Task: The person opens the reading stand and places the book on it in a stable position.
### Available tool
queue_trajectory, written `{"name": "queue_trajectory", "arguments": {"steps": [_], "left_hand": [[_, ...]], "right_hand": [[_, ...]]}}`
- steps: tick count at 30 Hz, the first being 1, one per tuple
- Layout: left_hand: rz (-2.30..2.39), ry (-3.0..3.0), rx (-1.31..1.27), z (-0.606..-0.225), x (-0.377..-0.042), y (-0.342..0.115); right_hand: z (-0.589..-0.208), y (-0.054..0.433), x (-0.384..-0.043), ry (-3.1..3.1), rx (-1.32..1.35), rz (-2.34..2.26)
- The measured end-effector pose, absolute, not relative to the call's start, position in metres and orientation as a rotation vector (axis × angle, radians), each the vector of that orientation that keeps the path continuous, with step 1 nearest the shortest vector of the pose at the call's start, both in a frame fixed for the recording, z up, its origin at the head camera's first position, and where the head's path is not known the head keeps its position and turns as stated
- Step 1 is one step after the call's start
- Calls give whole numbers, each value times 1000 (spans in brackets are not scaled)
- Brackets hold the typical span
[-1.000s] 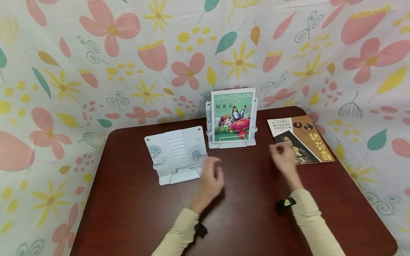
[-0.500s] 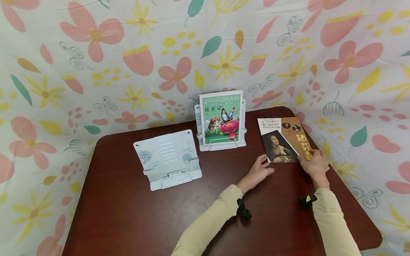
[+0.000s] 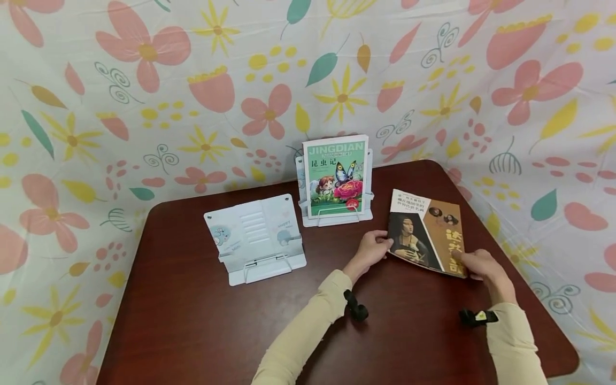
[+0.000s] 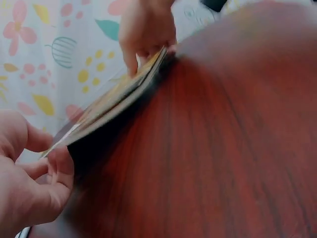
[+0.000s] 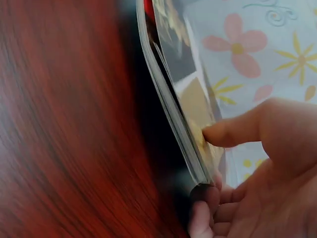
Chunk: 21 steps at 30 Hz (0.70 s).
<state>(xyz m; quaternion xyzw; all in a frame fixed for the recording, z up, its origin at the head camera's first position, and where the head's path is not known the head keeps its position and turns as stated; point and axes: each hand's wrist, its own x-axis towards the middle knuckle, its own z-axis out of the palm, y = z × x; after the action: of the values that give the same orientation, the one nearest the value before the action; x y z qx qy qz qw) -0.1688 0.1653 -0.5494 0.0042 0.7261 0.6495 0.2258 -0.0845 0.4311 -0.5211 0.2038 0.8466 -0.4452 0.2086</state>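
A brown, white and black book with a portrait on its cover is held between both hands at the right side of the table. My left hand pinches its lower left corner; in the left wrist view the thumb and fingers close around that corner. At the lower right corner my right hand grips it, thumb on the cover and fingers underneath in the right wrist view. The near edge of the book is raised off the table, with a dark shadow beneath.
An unoccupied white book stand stands left of centre. Behind it to the right, a second white stand carries a green children's book. The dark red table meets a floral curtain at the back and right.
Both hands have moved right to the brown book and taken hold of its lower corners. The book's near edge has risen and the book has shifted toward the person.
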Motion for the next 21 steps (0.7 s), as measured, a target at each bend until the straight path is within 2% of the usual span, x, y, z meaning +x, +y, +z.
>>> {"name": "queue_trajectory", "arguments": {"steps": [5,11,16,21], "left_hand": [[1787,2015,131,-546,-172,151],[1765,2075,399,-532,-175,120],[1769,2140,587,-515,-184,89],[1778,2255,654,-498,-193,53]], "right_hand": [[-514,423,-77,2316,433,-1293],[-506,414,-74,2317,282,-1367],[-503,391,-84,2377,185,-1534],[-500,361,-99,2462,50,-1615]]}}
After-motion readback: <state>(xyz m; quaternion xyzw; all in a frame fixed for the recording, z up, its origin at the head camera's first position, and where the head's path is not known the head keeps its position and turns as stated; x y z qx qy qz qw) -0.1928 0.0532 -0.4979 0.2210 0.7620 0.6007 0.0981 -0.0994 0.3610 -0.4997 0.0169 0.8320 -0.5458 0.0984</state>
